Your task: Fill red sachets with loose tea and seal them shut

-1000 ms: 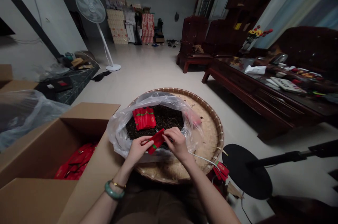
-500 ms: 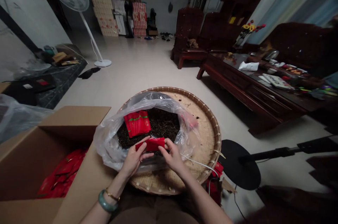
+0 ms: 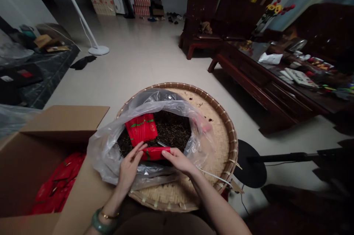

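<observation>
Brings red packet [image 3: 155, 154] from tilted to level; pinches right end with right hand [image 3: 179, 159], keeps left hand [image 3: 129, 166] at left end, can't tell if gripping.

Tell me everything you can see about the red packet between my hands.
The red packet is a slim, slightly glossy, foil-like oblong with a green band toward its left end. It is held crosswise over the open plastic bag. The right hand grips its right end; the left hand is at its left, contact unclear.
</observation>
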The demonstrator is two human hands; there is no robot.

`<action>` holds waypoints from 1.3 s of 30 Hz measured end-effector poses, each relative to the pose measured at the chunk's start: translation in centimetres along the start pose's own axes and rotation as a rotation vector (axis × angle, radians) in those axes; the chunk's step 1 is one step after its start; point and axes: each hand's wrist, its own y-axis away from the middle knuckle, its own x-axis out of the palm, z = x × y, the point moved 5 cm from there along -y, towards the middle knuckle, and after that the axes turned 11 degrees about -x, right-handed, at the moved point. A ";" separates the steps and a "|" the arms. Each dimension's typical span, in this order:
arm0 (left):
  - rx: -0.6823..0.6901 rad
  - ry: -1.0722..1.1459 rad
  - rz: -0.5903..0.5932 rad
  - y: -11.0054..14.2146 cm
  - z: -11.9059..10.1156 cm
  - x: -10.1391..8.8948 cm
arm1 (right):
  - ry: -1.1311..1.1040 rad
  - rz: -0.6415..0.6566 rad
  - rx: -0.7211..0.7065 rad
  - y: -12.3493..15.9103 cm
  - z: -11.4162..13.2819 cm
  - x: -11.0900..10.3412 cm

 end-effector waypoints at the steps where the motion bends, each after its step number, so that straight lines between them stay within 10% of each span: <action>1: 0.170 -0.106 -0.091 0.3 -0.9 -0.5 | 0.003 0.008 -0.003 -0.2 0.2 0.0; 6: 0.723 -0.728 -0.045 2.0 -2.7 1.9 | 0.053 0.052 0.030 -0.5 -0.5 0.2; 14: 0.889 -0.846 0.128 1.4 -1.8 2.9 | 0.000 0.030 0.095 0.0 -1.5 -0.9; 29: 0.772 -0.870 0.135 1.0 -1.5 -0.2 | 0.063 0.035 0.128 0.6 -2.0 -0.9; 39: 0.802 -1.083 0.039 2.3 -3.2 3.3 | 0.517 0.068 -0.023 0.1 -1.3 0.5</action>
